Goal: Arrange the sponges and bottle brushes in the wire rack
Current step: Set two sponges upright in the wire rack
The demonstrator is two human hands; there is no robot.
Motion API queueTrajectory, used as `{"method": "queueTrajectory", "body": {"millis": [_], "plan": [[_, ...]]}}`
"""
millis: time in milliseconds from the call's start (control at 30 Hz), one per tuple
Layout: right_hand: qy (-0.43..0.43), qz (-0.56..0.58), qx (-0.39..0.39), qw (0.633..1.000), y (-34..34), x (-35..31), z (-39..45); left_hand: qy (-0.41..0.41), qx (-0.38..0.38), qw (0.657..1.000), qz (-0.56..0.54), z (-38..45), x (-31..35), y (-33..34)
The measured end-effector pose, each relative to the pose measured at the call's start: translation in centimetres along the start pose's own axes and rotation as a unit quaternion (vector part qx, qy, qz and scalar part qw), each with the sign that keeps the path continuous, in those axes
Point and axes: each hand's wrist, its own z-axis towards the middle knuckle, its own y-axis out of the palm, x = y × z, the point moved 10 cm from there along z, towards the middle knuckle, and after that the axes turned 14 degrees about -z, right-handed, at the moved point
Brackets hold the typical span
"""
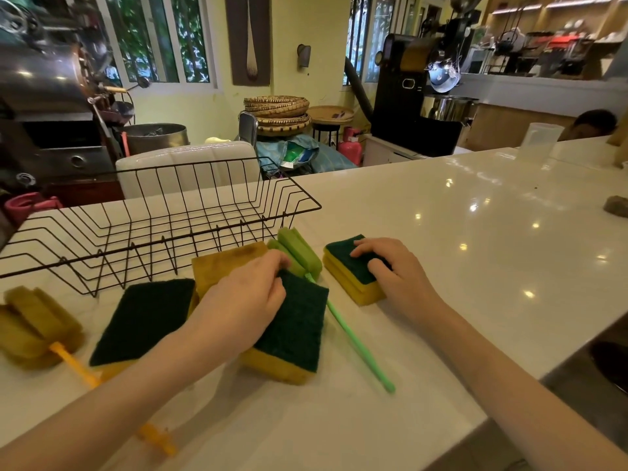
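Observation:
The black wire rack [163, 229] stands with nothing in it at the back left of the white counter. In front of it lie several yellow sponges with dark green scouring tops. My left hand [244, 297] grips the far edge of the middle sponge [292, 331], which lies over a green bottle brush [356, 348] with a light green foam head. My right hand [390, 270] rests on top of a stacked sponge pair [353, 277] to the right. Another sponge [142, 317] lies at the left, a brownish one [224, 263] behind it. A yellow bottle brush [37, 324] lies far left.
The white counter [475, 232] stretches right and back, its front edge dropping to a dark sink area [598, 375] at lower right. A small grey lump [616, 205] lies at the far right. A translucent plastic container [540, 134] stands at the back right.

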Motion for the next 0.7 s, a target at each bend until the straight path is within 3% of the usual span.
{"method": "queueTrajectory", "body": {"millis": [167,300,367,533,633,700], "plan": [[-0.028,-0.084,0.002,0.996,-0.6,-0.4,0.2,0.105,-0.017,0.990,0.089,-0.4,2.0,0.9],[-0.089,-0.149,-0.010,0.985,-0.6,-1.6,0.3,0.107,-0.096,0.986,0.080,-0.2,2.0,1.4],[-0.098,-0.151,-0.066,0.981,0.4,-1.8,0.4,0.095,-0.151,0.980,0.085,-0.3,1.9,1.5],[-0.017,-0.053,-0.232,0.971,1.8,-1.1,0.7,0.061,-0.274,0.951,0.131,-1.9,1.4,2.4],[-0.027,-0.142,-0.332,0.932,1.7,-1.1,0.3,0.068,-0.284,0.943,0.157,-2.2,1.2,2.9],[-0.044,-0.209,-0.358,0.909,1.7,-1.4,0.5,0.077,-0.274,0.945,0.161,-1.7,1.3,2.9]]}}
